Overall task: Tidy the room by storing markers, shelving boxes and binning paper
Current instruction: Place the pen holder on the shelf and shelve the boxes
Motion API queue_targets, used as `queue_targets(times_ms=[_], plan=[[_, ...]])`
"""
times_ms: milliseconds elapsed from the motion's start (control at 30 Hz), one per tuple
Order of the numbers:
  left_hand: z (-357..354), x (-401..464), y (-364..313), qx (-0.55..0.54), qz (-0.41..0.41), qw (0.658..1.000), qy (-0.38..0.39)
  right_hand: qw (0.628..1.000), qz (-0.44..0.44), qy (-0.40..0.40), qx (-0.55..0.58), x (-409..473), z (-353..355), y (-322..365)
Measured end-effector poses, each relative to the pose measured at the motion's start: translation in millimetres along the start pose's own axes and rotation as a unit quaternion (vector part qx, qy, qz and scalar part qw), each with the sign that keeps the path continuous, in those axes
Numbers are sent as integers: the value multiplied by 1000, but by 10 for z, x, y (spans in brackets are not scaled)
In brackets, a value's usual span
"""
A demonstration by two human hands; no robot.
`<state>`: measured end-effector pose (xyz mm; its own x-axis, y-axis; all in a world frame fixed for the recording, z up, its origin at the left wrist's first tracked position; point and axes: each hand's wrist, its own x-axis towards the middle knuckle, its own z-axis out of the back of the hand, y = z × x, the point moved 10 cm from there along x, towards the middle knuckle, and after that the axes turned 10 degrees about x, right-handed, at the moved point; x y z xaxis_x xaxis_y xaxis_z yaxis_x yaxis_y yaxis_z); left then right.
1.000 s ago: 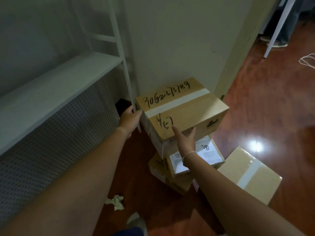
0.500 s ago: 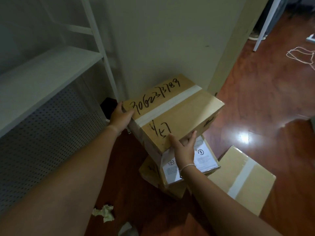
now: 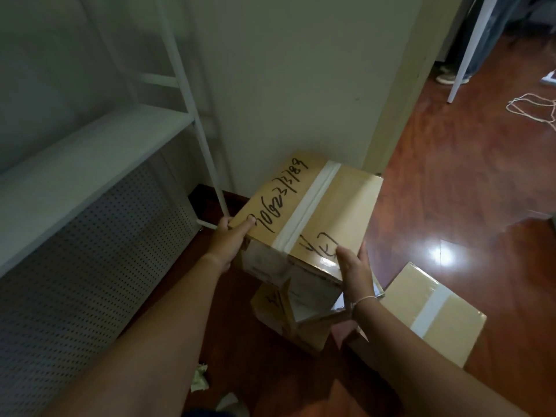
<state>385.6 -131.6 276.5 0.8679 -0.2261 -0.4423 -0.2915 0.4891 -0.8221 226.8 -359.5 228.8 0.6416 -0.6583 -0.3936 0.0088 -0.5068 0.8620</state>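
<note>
From the head camera, a taped cardboard box (image 3: 313, 212) with black handwritten digits along its top sits tilted between both hands, above a short stack of other boxes. The left hand (image 3: 227, 243) grips the box's near left corner, thumb laid on the top face beside the writing and the other fingers out of sight under the edge. The right hand (image 3: 355, 272) clamps the near right corner, thumb on top and fingers wrapped down the side; a thin bracelet (image 3: 362, 300) circles that wrist. A strip of white tape runs across the held box's top from the near edge to the far edge.

Directly under it stands the lower stack of boxes (image 3: 288, 314), with a pale label on the upper one, partly hidden by the right forearm. To the right, a flat taped box (image 3: 433, 308) lies on the red-brown wooden floor (image 3: 451, 191), just beside the stack.

At left, a white metal shelf (image 3: 90, 158) stands against the wall, bare on its visible tier, with a perforated panel (image 3: 90, 266) below it. A crumpled piece of paper (image 3: 200, 379) lies on the floor near the left forearm. Far right, a loose white cord (image 3: 532, 108) lies on the floor, well apart from the boxes.
</note>
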Motion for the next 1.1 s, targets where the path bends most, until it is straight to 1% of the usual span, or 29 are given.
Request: queue_targets(times_ms=[133,267,367,433,533,633,733,900,1000,1100], plan=[[122,-351,-249,-22,-20,999,-11,997,-32,50,46,-157,-54,205],[402,-818,-579,-26,-51,997,-47,993,-38,101,41,-461,-204,561],[616,-1277,-902,-29,-90,993,-71,989,-15,142,51,-736,-347,944],[764,-1667,-1125,-39,-118,989,-85,981,10,187,52,-1020,-466,1277],[961,-2196,-1420,-48,-156,983,-87,964,47,247,85,-1443,-613,1788],[1136,-2703,-1588,-50,-170,981,-84,945,69,301,110,-1909,-728,2239],[1288,-3172,-1696,-77,-186,977,-77,924,88,354,111,-2400,-855,2594],[1609,-3812,-1734,-125,-217,966,-69,902,114,406,97,-3134,-1048,2888],[1892,-4138,-1667,-135,-232,959,-90,883,126,443,89,-3512,-1234,2933],[2279,-4514,-1543,-141,-236,952,-137,863,117,484,84,-3893,-1510,2894]])
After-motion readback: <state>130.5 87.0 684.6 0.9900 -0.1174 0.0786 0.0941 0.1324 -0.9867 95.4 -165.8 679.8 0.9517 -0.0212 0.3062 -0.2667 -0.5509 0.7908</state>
